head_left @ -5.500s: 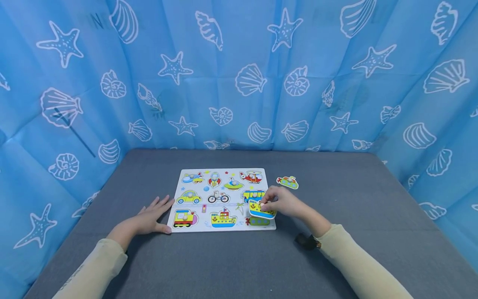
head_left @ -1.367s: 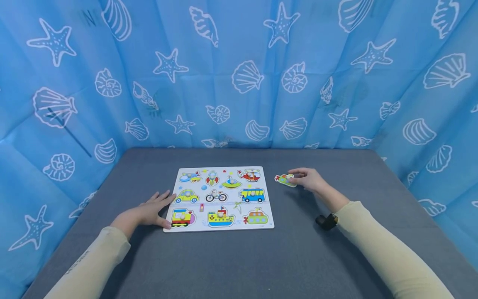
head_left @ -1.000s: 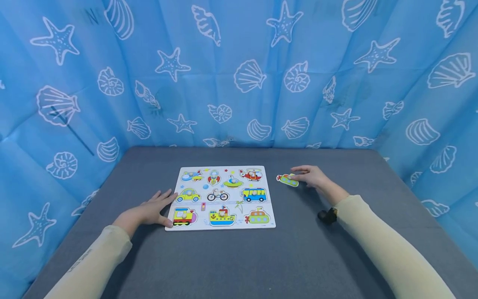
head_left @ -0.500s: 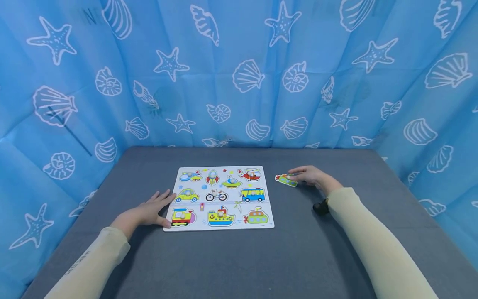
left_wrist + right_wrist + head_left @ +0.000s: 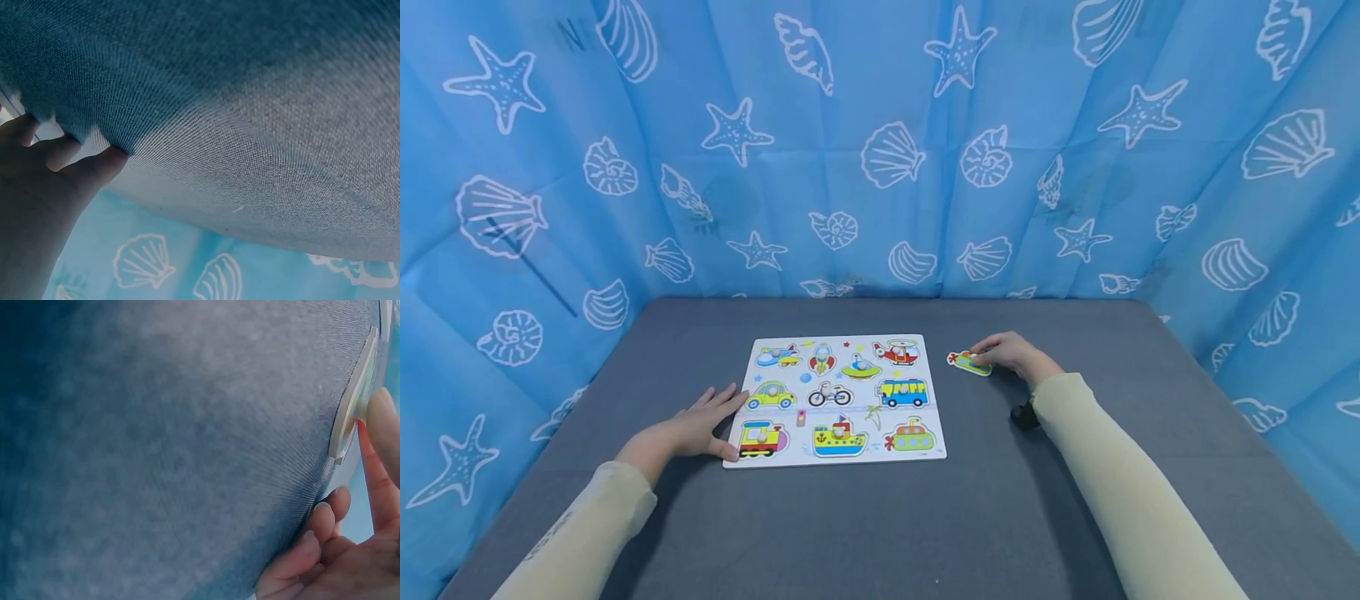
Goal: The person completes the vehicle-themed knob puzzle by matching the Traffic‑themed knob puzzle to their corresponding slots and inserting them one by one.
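Observation:
My right hand (image 5: pixel 1011 354) pinches the knob of a green and orange submarine puzzle piece (image 5: pixel 964 364), which lies on the table just right of the puzzle board (image 5: pixel 805 421). In the right wrist view, thumb and index finger (image 5: pixel 377 487) meet at the knob of that piece (image 5: pixel 351 412), and the other fingers are curled by the cloth. Spread fingers of my left hand (image 5: pixel 688 429) rest at the board's left edge. A knobbed ship piece (image 5: pixel 839 437) sits in the bottom row, left of a printed submarine shape (image 5: pixel 910 436) that shows no knob.
The board also bears knobbed vehicle pieces, among them a bus (image 5: pixel 903 393), a car (image 5: pixel 771 395), a train (image 5: pixel 762 438) and a helicopter (image 5: pixel 897 352). Grey cloth covers the table (image 5: pixel 850 533). A blue curtain (image 5: pixel 850 183) with shell prints hangs behind.
The ship piece, earlier in my right hand over the board's lower right, now sits in the bottom row. My right hand has moved to the submarine piece. The left hand stays at the board's edge.

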A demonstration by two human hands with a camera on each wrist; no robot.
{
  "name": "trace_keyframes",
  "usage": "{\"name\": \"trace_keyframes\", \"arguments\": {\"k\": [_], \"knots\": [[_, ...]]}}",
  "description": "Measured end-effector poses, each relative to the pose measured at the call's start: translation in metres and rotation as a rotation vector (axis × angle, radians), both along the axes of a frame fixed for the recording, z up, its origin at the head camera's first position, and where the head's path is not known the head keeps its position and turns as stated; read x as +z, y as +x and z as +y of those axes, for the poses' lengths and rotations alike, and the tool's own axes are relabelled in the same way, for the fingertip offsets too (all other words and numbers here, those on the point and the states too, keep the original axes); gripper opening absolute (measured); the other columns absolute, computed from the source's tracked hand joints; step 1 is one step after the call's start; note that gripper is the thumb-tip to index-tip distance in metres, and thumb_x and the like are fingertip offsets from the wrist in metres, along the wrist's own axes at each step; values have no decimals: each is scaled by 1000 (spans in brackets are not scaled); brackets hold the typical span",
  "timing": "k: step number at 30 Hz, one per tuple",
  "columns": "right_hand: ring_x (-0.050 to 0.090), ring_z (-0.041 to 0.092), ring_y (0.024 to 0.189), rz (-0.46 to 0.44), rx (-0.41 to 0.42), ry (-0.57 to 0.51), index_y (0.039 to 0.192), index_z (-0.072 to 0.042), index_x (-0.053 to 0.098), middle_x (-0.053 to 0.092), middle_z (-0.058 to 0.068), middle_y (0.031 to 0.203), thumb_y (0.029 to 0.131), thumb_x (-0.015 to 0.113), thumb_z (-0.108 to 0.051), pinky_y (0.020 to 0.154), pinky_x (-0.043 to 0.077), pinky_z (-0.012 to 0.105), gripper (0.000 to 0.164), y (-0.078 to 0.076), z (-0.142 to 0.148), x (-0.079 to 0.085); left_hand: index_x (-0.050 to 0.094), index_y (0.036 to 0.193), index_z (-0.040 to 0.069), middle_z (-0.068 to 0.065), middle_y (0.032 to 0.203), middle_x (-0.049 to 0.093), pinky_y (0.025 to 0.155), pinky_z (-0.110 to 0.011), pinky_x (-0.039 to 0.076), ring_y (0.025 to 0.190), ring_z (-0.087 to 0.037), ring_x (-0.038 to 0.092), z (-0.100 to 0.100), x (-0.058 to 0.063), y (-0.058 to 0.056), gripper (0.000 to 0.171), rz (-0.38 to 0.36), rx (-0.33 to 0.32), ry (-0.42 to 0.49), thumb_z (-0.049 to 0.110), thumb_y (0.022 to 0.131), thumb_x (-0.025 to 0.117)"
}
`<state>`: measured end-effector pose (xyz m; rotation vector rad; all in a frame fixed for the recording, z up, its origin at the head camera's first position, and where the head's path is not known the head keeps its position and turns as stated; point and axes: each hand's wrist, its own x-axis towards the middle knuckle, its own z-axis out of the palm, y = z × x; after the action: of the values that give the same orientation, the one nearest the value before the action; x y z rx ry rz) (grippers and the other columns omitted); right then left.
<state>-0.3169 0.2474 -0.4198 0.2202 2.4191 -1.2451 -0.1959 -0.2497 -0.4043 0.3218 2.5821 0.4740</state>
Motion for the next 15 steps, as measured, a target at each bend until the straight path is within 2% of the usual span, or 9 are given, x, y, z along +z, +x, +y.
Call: {"name": "trace_keyframes", "arguments": {"k": [8, 15], "knots": [[48, 30, 109, 23, -1, 34, 114, 2, 66, 52, 21, 131, 89, 70, -12, 93, 41, 42, 29, 5, -6, 3, 19, 154, 4, -26, 158, 7, 104, -74, 8, 141, -52, -3, 0, 0, 0, 110, 11, 5, -6, 50, 74, 79], [50, 29, 106, 28, -9, 31, 107, 1, 68, 58, 18, 120, 87, 72, -8, 94, 41, 42, 23, 2, -3, 0, 20, 154, 5, -25, 158, 9, 105, -73, 8, 142, -52, -1, 2, 0, 1, 110, 11, 22, -19, 50, 73, 79]]}}
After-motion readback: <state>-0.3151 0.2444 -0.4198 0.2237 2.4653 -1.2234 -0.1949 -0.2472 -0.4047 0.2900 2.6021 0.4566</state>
